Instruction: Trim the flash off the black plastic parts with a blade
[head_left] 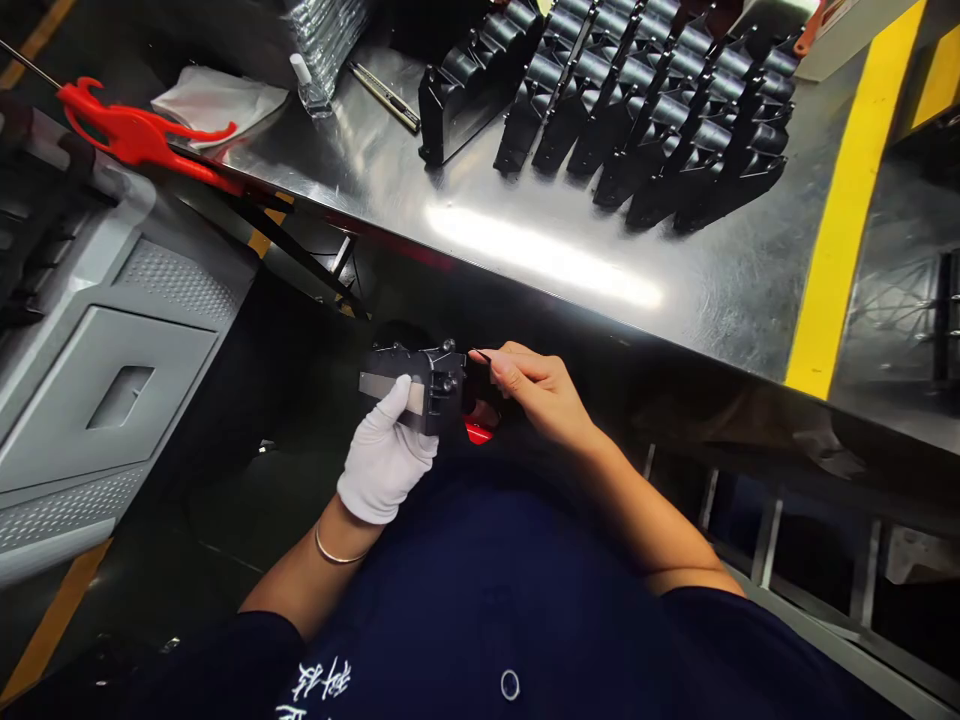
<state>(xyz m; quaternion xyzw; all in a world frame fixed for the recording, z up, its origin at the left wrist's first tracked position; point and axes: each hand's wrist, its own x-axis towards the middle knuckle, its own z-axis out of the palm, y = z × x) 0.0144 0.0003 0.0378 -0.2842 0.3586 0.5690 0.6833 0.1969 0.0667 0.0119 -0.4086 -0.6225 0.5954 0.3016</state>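
My left hand [386, 455], in a white glove, grips a black moulded plastic part [409, 385] in front of my body. The thumb presses on a flat, light grey strip along the part's face. Small posts and clips stick out of its top and right side. My right hand [544, 390] is bare and pinches a thin dark piece [481, 355] between thumb and forefinger, close to the part's right end. What that piece is, I cannot make out, nor whether it touches the part.
Several black moulded parts [660, 110] stand in rows on the metal table [720, 300]. A utility knife [384, 97], a small clear bottle [310, 85] and a red air gun [135, 130] lie further left. A grey plastic crate [112, 390] stands at left; yellow tape [851, 210] crosses the table.
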